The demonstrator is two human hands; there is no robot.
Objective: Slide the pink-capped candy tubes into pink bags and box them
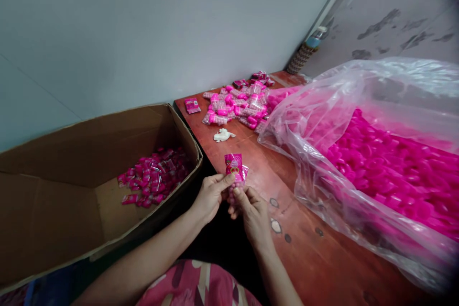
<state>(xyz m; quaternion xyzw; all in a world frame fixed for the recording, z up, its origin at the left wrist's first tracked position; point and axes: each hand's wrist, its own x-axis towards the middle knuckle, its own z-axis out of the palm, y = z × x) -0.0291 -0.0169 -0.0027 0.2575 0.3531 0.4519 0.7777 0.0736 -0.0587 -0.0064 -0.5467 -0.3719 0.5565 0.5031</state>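
Note:
Above the near edge of the red table, both hands meet on a pink printed packet (pixel 234 163). My left hand (pixel 212 196) pinches its left side between thumb and fingers. My right hand (pixel 254 210) is closed on the lower right, around a clear part filled with small pink balls (pixel 235 184). A second shiny wrapper edge shows behind the packet; how it joins is hidden by the fingers. Beyond the hands lies a pile of clear candy tubes (pixel 238 103) with bright pink caps and pink balls inside.
On the left, an open cardboard box (pixel 53 210) contains a heap of pink packets (pixel 154 177). A clear plastic bag (pixel 287 129) of bright pink plastic pieces (pixel 394 167) covers the table's right. White scrap (pixel 224 135), a flat packet (pixel 192 105) and a bottle (pixel 306 50) stand or lie farther back.

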